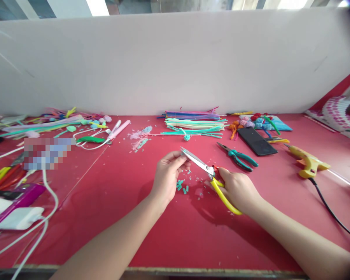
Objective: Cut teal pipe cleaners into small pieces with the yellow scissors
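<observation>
My right hand (236, 190) is wrapped round the handles of a pair of scissors (202, 165), one grip yellow and one red-orange. Their blades point up and to the left, with the tips at the fingers of my left hand (170, 171). Those fingers are pinched together; whatever small thing they hold is hidden. Below them on the red table lie short teal cut pieces (181, 186) among scattered pale clippings. Beyond my hands, a teal pom-pom on a pale stem (187, 137) rests by bundles of pipe cleaners (195, 124).
Teal-handled pliers (239, 156), a black phone (257, 142) and a yellow glue gun (309, 161) with a black cord lie to the right. White cables (48, 186), a pink curling-iron-like tool (118, 131) and more pipe cleaners (41, 124) spread over the left. A pale partition (175, 66) closes the back.
</observation>
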{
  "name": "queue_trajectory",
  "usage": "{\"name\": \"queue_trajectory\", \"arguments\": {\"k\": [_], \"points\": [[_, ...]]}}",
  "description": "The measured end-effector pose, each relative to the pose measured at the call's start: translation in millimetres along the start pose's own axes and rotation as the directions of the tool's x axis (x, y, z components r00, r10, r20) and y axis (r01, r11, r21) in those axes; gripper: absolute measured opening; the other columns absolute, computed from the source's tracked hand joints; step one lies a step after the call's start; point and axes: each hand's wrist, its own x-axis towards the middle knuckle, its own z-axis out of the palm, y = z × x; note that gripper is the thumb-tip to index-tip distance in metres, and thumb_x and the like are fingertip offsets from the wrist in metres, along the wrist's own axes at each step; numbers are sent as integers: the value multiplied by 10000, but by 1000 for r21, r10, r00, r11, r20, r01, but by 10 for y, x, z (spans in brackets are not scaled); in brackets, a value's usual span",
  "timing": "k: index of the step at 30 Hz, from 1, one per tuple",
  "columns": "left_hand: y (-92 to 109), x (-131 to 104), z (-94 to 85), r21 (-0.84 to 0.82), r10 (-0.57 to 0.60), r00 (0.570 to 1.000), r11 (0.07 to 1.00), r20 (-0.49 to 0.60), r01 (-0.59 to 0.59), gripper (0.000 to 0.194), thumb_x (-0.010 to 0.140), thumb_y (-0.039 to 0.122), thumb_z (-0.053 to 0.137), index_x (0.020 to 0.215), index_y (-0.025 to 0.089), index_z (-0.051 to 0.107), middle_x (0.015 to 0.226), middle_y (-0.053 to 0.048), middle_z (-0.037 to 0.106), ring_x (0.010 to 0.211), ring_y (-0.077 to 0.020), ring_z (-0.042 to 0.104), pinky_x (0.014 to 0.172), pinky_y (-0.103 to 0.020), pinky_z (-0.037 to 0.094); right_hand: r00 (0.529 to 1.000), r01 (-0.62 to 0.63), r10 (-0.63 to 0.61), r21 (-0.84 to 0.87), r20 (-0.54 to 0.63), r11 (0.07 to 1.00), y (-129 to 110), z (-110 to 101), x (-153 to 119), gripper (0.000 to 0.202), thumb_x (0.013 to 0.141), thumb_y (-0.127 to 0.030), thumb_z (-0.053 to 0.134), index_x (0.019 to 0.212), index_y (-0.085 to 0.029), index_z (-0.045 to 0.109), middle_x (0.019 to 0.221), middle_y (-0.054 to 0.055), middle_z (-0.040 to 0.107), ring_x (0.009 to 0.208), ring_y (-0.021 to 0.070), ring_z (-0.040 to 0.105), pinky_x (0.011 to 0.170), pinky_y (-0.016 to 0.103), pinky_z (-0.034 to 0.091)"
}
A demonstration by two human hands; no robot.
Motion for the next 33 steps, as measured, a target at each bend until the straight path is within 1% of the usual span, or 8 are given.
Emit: {"name": "queue_trajectory", "arguments": {"k": [8, 14, 17, 21, 24, 28, 30, 33], "points": [[3, -8, 12, 6, 12, 1000, 1000, -14, -12, 126, 611, 207, 615, 716, 138, 597, 657, -9, 601, 575, -87, 544, 610, -235, 434, 1000, -18, 18, -4, 15, 1000, -12, -34, 1, 378, 751, -533, 314, 695, -188, 458, 490, 5, 483, 402, 105, 409, 420, 219, 146], [16, -11, 12, 31, 10, 1000, 999, -10, -10, 114, 637, 210, 599, 728, 142, 589, 663, -6, 598, 587, -86, 541, 608, -228, 429, 997, -80, 79, 25, 23, 996, -10, -53, 4, 362, 742, -524, 336, 659, -194, 459, 472, -3, 465, 386, 94, 368, 414, 211, 157], [7, -19, 16, 36, 1, 1000, 999, 19, -2, 115, 659, 212, 585, 746, 137, 573, 674, -16, 590, 598, -93, 538, 600, -227, 428, 994, -110, 110, 86, 7, 990, -8, -59, 4, 351, 731, -516, 356, 616, -194, 435, 455, -12, 430, 392, 87, 342, 414, 211, 163], [-33, -48, 33, 103, -87, 989, 992, 118, 75, 139, 691, 238, 557, 782, 133, 565, 704, -37, 584, 606, -101, 536, 599, -233, 425, 990, -138, 140, 225, 7, 964, -9, -66, 26, 304, 712, -490, 399, 623, -200, 409, 481, -28, 417, 433, 90, 343, 430, 206, 192], [-57, -73, 51, 230, -177, 952, 966, 249, 120, 139, 719, 260, 524, 766, 136, 563, 701, -40, 577, 590, -101, 527, 587, -231, 416, 989, -150, 134, 446, 68, 882, -21, -75, 47, 275, 732, -448, 385, 645, -191, 428, 517, -32, 411, 467, 88, 348, 435, 198, 227], [-73, -97, 69, 396, -256, 898, 912, 358, 102, 161, 739, 291, 490, 751, 145, 559, 675, -34, 567, 582, -108, 520, 590, -240, 415, 983, -182, 113, 718, 143, 671, -56, -107, 45, 205, 737, -363, 404, 757, -178, 490, 555, -44, 411, 482, 74, 337, 442, 187, 270], [-81, -109, 76, 463, -276, 879, 884, 390, 73, 177, 743, 304, 480, 743, 146, 558, 659, -29, 561, 582, -111, 518, 597, -246, 414, 982, -189, 105, 783, 158, 592, -75, -128, 33, 174, 726, -340, 434, 765, -182, 497, 547, -54, 405, 472, 65, 328, 446, 183, 281], [-91, -129, 90, 525, -316, 844, 850, 434, 48, 194, 748, 314, 468, 720, 142, 555, 612, -15, 541, 569, -111, 511, 588, -246, 410, 981, -194, 91, 821, 172, 538, -92, -149, 13, 149, 715, -332, 464, 727, -185, 484, 525, -64, 390, 460, 60, 322, 442, 180, 283]]}}
